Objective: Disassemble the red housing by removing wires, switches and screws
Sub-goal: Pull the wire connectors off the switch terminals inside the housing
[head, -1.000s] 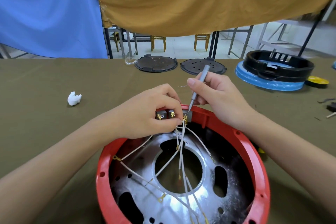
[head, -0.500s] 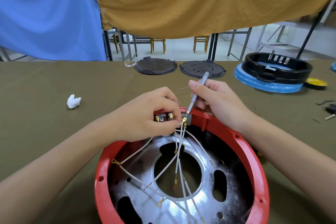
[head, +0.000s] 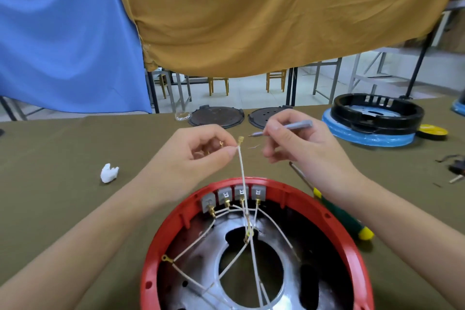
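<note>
Housing: red housing [head: 334, 224] sits open side up on the table [head: 63, 158], at the near edge in front of the person; silver metal plate with a round hole inside.
Switches: row of four grey switches [head: 234, 195] set in the far inner wall of the housing, brass connectors showing beneath each.
Wires: several white wires [head: 254, 259] cross the plate; most run up to the switches.
Left hand: left hand [head: 191, 156], raised above the far rim, its grip pinched shut on one white wire just below that wire's brass connector [head: 240, 139]. The wire runs taut down into the housing. Small brass bits glint in the palm; cannot tell what they are.
Right hand: right hand [head: 302, 148], grip closed on a thin grey tool [head: 289, 127], tip pointing left toward the connector, not touching it.
Spare tool: green-and-yellow screwdriver [head: 344, 219] lies on the table just right of the housing, partly under the right wrist.
Also on table: crumpled white scrap [head: 109, 173] to the left; two dark round lids [head: 216, 117] and a black ring on a blue base [head: 377, 118] at the far side.
Step in hand: judged as wire removal; one lead looks freed at its upper end, others look attached.
Next move: likely free this wire's lower end or set it aside, then bring the tool tip back to the next connector. Calls for a steady pull on the connector, not the wire.
</note>
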Motion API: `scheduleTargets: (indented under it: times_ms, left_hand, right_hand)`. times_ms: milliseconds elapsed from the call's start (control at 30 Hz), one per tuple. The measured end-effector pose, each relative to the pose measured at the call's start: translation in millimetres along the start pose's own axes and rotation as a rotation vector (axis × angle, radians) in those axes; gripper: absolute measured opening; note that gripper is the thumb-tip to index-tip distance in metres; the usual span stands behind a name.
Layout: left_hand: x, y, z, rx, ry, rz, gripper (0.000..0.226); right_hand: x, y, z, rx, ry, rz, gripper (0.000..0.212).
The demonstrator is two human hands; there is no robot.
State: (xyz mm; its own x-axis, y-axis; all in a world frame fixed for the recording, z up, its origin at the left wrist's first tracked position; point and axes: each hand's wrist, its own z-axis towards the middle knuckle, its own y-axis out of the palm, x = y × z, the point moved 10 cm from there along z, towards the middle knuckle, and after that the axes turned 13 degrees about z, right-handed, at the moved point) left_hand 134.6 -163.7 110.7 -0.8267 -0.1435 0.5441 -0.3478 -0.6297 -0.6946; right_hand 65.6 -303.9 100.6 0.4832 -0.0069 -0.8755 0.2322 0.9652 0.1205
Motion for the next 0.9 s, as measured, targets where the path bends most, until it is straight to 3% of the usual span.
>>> scheduleTargets:
  times_ms: [133,433,600,733,900]
  left_hand:
    - [1,-17,3,0.070,-0.003,-0.003,0.006]
    - [7,5,-4,-0.003,0.013,0.152,0.006]
    - [5,15,-4,-0.156,-0.016,0.139,0.004]
    - [-3,19,-7,-0.329,-0.107,0.048,0.002]
    - [-3,11,-8,-0.382,-0.129,0.077,0.003]
  right_hand:
    - [-1,16,-7,-0.065,0.051,0.009,0.017]
    - [12,28,-16,-0.057,0.149,-0.080,0.020]
    - [11,32,-16,-0.122,0.162,-0.167,0.020]
    - [25,37,-21,-0.124,0.319,0.092,0.022]
    - [24,43,-22,-0.123,0.299,0.125,0.022]
